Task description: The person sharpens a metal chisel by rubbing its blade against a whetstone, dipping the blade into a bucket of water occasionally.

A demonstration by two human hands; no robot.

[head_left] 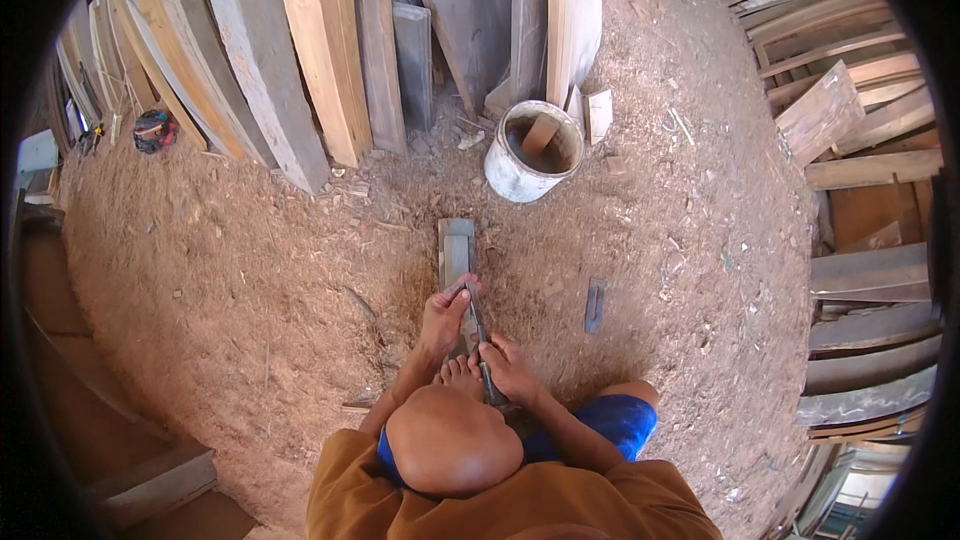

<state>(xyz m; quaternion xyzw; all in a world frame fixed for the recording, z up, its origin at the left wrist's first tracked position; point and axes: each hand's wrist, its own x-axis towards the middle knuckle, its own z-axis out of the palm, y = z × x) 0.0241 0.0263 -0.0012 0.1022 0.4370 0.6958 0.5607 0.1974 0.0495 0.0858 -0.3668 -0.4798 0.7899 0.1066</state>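
Observation:
My left hand (pixel 443 322) is closed, thumb and fingers pinching the far end of a slim dark metal tool (pixel 477 322). My right hand (pixel 509 370) wraps around the tool's nearer part. The tool slants over a narrow grey-green board (pixel 456 240) on the ground, with a flat block at its far end. My bare foot (pixel 460 372) rests at the board, just behind the left hand. Fingers partly hide the tool, so its exact kind is unclear. To the right, a flat dark metal plate with a long slot (pixel 594 305) lies on the ground.
A stained white bucket (pixel 520 180) holding a brown block stands ahead. Planks (pixel 310 50) and a grey panel (pixel 463 15) lean behind it. Stacked timber (pixel 870 275) lines the right side. Wood chips cover the dirt floor (pixel 240 280). A dark patterned bundle (pixel 155 130) lies far left.

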